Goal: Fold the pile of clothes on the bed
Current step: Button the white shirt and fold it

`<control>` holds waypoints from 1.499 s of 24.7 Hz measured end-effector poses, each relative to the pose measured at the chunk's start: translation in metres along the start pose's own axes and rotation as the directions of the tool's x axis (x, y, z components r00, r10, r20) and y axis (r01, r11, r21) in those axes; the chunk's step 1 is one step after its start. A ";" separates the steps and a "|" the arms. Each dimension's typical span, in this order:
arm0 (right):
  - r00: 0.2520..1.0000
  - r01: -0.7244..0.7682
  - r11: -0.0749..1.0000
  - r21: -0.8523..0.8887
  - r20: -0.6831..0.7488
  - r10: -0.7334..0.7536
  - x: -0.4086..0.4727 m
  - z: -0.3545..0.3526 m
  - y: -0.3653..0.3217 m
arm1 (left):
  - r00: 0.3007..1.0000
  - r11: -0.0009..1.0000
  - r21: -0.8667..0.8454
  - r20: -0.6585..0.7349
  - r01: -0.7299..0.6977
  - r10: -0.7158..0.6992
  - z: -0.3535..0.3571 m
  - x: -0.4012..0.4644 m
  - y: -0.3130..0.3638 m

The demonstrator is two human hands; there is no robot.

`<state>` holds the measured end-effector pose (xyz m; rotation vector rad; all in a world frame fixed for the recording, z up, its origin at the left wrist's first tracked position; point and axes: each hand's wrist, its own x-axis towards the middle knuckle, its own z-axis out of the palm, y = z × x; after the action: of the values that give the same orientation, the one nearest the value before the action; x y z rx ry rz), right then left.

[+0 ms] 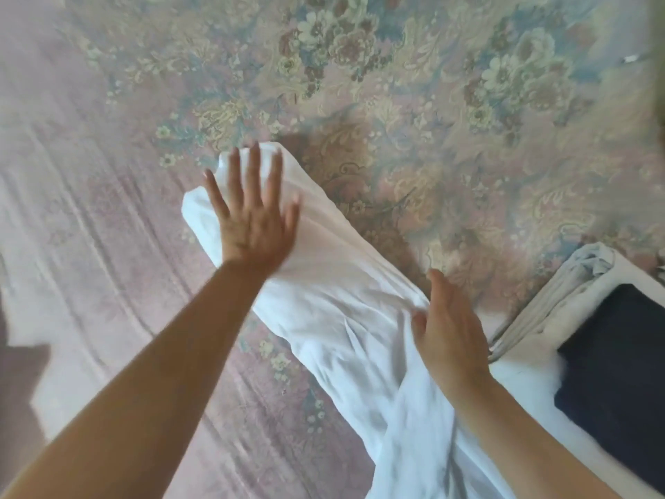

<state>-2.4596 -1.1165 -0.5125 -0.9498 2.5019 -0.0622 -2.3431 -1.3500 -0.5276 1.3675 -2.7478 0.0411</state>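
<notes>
1. Left hand (252,217): palm down, fingers straight and spread wide, lying flat on the far end of a long white crumpled cloth garment (334,304). Holds nothing, just presses on it.
2. Right hand (448,329): fingers straight and close together, thumb side up, edge of the hand against the right side of the white garment near its middle. The cloth bunches into creases where the hand meets it. Fingertips are partly hidden by the folds, so I cannot tell if any cloth is pinched; the hand looks flat, not curled.
3. White garment: lies as a long narrow band on the bed, running from the lower middle of the view up and left to the left hand. Far end is rounded and folded over under the left fingers. Some motion blur along its edges.
4. Bed covered with a pink floral-patterned bedspread (414,102): the garment casts a shadow on it just right of the far end.
5. Right edge: a stack of folded clothes, with a dark navy folded piece (619,358) on top of pale beige and white folded pieces (561,293), just beside the right hand, not touching it.
</notes>
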 end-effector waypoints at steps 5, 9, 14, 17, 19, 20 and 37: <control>0.991 -0.065 0.989 -0.130 0.109 0.080 -0.018 -0.016 -0.003 | 0.889 0.948 0.003 0.349 -0.318 0.297 -0.005 -0.083 0.054; 0.999 -0.051 0.997 0.053 0.015 0.051 -0.052 -0.028 0.015 | 0.989 0.834 -0.535 0.126 0.132 -0.076 -0.038 -0.120 0.086; 0.988 -0.145 0.811 0.566 0.129 0.087 -0.112 -0.004 0.047 | 0.808 0.600 -0.657 0.589 0.458 0.029 -0.058 -0.263 0.120; 0.973 -0.221 0.739 0.637 0.192 0.125 -0.155 0.017 0.082 | 0.696 0.735 -0.486 0.718 0.474 0.026 -0.059 -0.307 0.132; 0.990 -0.090 0.891 0.444 0.139 0.031 -0.180 0.026 0.111 | 0.690 0.693 -0.461 0.721 0.554 -0.072 -0.069 -0.313 0.137; 0.997 0.022 0.959 0.283 0.070 -0.044 -0.189 0.028 0.129 | 0.704 0.668 -0.471 0.701 0.576 -0.114 -0.074 -0.317 0.143; 0.999 -0.052 0.804 0.592 0.020 0.050 -0.170 0.017 0.192 | 0.256 -0.246 -0.505 0.729 0.827 -0.635 -0.053 -0.390 0.246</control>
<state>-2.4591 -0.8602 -0.4979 -0.6066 2.2653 -0.7807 -2.3022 -0.8888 -0.5021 2.2475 -0.8074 -1.4523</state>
